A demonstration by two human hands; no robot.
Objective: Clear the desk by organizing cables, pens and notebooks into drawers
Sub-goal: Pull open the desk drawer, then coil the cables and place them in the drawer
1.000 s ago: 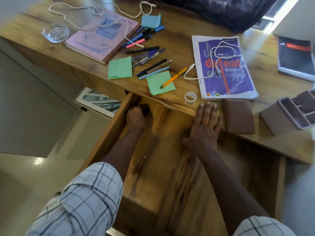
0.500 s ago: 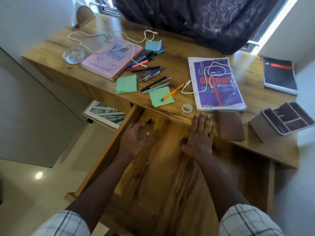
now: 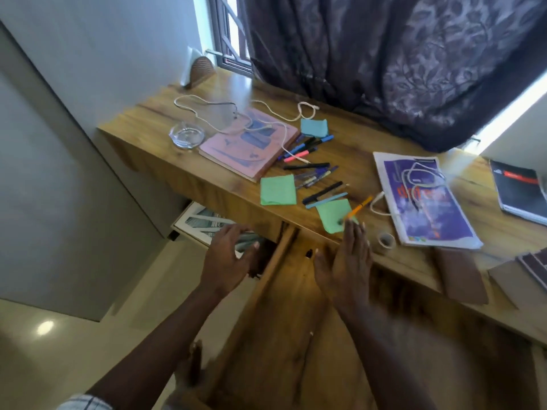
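Both hands are empty right now. The left hand [image 3: 228, 261] hovers just left of the open drawer [image 3: 284, 335], fingers loosely spread and gripping nothing. The right hand [image 3: 346, 261] is flat with fingers straight and together, turned edge-on above the drawer at the front edge of the bench [image 3: 154, 128]. Its fingertips are right by the orange pen [image 3: 359, 207], which lies across a green sticky note [image 3: 334, 216].

The other pens [image 3: 313, 173] are scattered mid-bench, just past that. Behind them is a pink notebook [image 3: 251, 146] with a white cable [image 3: 207, 103] trailing over it. To the right there's a purple booklet [image 3: 426, 208] with a second cable [image 3: 420, 173] coiled on top. A black notebook [image 3: 518, 187] sits at the far right. A tape roll [image 3: 387, 240] is just beside the right hand.
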